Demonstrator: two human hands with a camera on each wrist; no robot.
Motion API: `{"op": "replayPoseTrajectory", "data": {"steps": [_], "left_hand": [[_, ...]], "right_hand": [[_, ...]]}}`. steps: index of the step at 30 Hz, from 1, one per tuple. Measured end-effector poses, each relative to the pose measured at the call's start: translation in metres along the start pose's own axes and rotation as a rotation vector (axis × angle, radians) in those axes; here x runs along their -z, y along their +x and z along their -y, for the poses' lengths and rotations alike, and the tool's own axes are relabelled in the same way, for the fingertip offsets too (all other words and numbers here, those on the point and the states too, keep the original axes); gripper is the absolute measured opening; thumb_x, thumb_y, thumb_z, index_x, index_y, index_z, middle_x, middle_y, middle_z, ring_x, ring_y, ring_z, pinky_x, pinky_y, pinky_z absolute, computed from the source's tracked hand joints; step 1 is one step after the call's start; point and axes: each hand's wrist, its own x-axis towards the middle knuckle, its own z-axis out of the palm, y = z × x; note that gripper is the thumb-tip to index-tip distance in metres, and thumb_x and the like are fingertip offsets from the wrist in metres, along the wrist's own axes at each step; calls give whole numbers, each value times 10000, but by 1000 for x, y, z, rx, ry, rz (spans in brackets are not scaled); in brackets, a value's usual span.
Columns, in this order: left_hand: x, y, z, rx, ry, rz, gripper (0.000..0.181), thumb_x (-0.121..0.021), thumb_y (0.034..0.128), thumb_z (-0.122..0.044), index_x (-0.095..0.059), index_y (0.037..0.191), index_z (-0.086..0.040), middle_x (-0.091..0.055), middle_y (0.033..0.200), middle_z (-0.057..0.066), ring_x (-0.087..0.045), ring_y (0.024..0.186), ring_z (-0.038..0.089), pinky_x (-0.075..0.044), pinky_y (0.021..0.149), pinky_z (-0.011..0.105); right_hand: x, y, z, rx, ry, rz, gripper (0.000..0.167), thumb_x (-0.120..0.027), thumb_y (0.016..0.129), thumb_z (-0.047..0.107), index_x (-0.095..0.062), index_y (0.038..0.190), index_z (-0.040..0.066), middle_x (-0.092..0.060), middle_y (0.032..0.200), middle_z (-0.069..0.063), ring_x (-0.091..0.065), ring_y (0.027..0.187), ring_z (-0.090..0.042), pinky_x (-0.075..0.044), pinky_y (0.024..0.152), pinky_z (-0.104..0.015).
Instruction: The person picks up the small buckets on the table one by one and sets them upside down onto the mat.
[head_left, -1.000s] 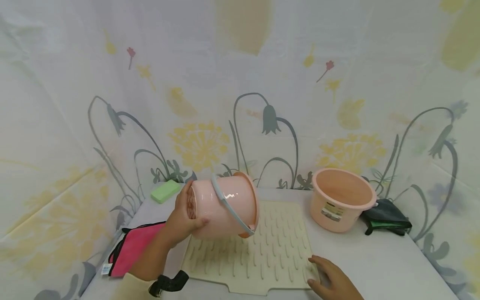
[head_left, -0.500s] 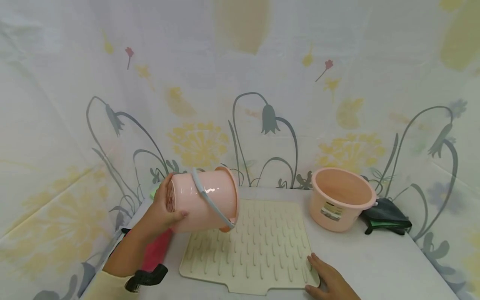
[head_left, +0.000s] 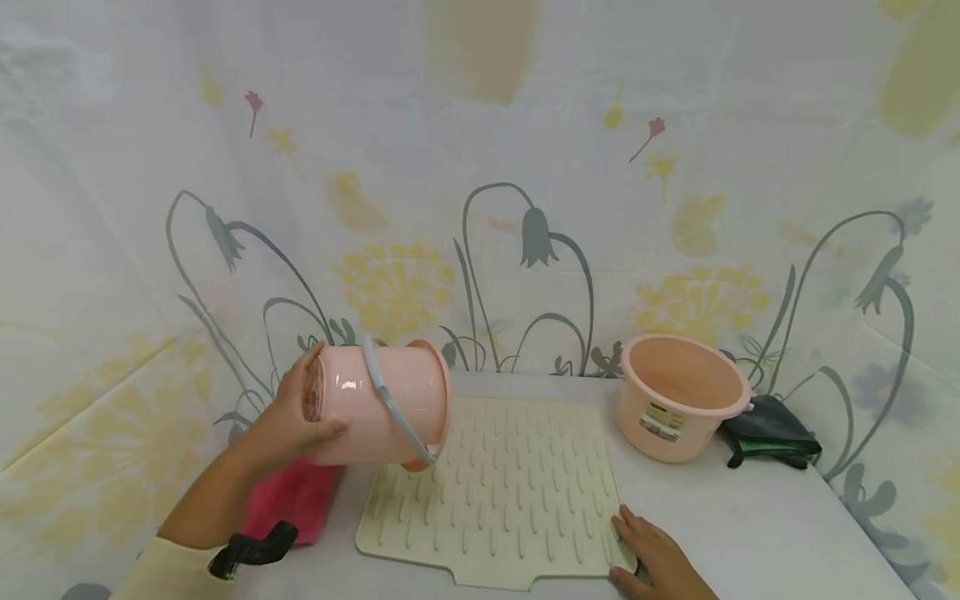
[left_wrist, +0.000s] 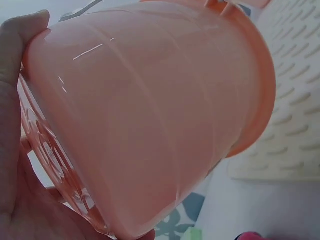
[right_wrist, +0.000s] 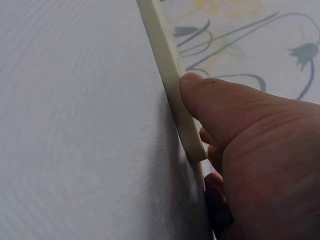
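Observation:
A pale pink bucket [head_left: 375, 404] with a grey-blue handle is tipped on its side, its mouth facing right above the left part of a cream washboard-like board [head_left: 517, 500]. My left hand [head_left: 281, 421] grips its base, thumb on the near side and fingers round the far side. In the left wrist view the bucket [left_wrist: 150, 110] fills most of the picture. My right hand [head_left: 656, 554] rests at the board's near right corner, fingers along the side. The right wrist view shows the thumb touching the board's edge [right_wrist: 172, 95]; the fingers are partly hidden.
A peach basin [head_left: 682, 400] with a label stands at the right, and a black pouch [head_left: 772, 433] lies beside it. Bright pink fabric [head_left: 296, 500] lies under the left forearm. A patterned curtain [head_left: 480, 167] hangs behind the white table.
The left hand has carried the bucket left, off the board's middle, covering the green block from the head view. My right hand has come in to touch the board's corner.

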Motion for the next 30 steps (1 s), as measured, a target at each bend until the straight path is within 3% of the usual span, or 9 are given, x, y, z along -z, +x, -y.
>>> {"op": "replayPoseTrajectory", "data": {"steps": [6, 17, 24, 30], "left_hand": [[5, 5, 0, -2, 105, -2, 1206, -841, 835, -263, 2, 1687, -125, -92, 1648, 332, -215, 1459, 537, -391, 1069, 701], [5, 2, -4, 13, 236, -24, 1229, -877, 802, -327, -47, 1683, -114, -133, 1642, 330, -215, 1463, 549, -408, 1032, 759], [-7, 7, -5, -74, 310, -39, 1180, -907, 733, -337, -203, 1654, -117, -264, 1596, 286, -348, 1400, 522, -412, 1022, 740], [-18, 14, -13, -86, 372, -23, 1139, -904, 709, -391, -285, 1644, -189, -290, 1595, 236, -366, 1354, 562, -431, 967, 756]], "right_hand": [[1, 1, 1, -17, 21, 17, 811, -681, 977, 492, -490, 1485, -111, -409, 1576, -357, -429, 1410, -579, -378, 1053, -753], [2, 2, -1, -74, 100, 60, 841, -699, 961, 503, -471, 1511, -91, -365, 1611, -342, -373, 1448, -584, -336, 1085, -766], [6, 2, 1, -113, 127, 80, 847, -718, 951, 499, -472, 1515, -83, -349, 1624, -333, -342, 1464, -588, -312, 1104, -770], [5, 2, 0, -104, 121, 81, 838, -708, 958, 501, -474, 1515, -79, -355, 1624, -328, -348, 1466, -579, -326, 1102, -760]]}}
